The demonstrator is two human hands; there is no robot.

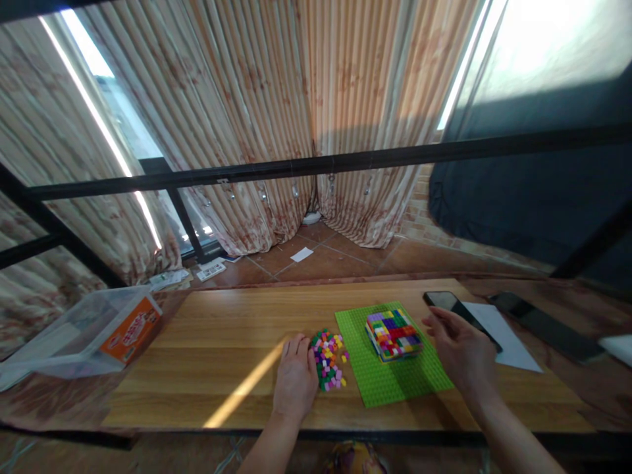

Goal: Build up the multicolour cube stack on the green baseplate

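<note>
My left hand point(296, 375) lies palm down on the wooden table, its fingers extended along the left side of a loose pile of small coloured toy bricks point(327, 355). A green studded baseplate point(382, 388) is to the right of the pile. On it stands a low block of multicoloured bricks point(394, 334), built several layers high. My right hand point(461, 349) hovers by the right edge of the baseplate, apart from the block. Its thumb and fingers are pinched together; anything between them is too small to make out.
A dark phone point(444, 301) lies behind my right hand, partly over a white sheet of paper point(508, 339). Another dark flat device point(548, 326) is farther right. Left of the table point(222, 316) is a clear plastic box point(89, 336) with an orange label. A black bar point(276, 172) crosses beyond the table.
</note>
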